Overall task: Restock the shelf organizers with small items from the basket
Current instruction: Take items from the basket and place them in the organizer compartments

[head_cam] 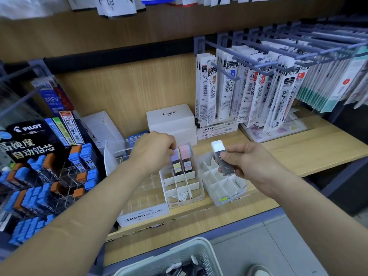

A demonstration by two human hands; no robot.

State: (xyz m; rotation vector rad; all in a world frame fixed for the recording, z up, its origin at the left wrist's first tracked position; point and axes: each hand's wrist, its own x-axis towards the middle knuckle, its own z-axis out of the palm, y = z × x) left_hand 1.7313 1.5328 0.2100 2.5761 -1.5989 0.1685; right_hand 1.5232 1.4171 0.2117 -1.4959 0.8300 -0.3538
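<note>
Basket (179, 255) cut by bottom edge; left hand (153, 150) fingers mostly hidden; top packets (111, 5) blurred.

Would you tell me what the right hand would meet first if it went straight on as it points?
Probably the pink-capped case standing in the middle organizer, next to the left hand; depth is unclear, so the right hand may pass above it.

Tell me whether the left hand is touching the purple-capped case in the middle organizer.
Touching. In the head view the left hand curls its fingertips onto the top of the purple-capped case, with no gap.
</note>
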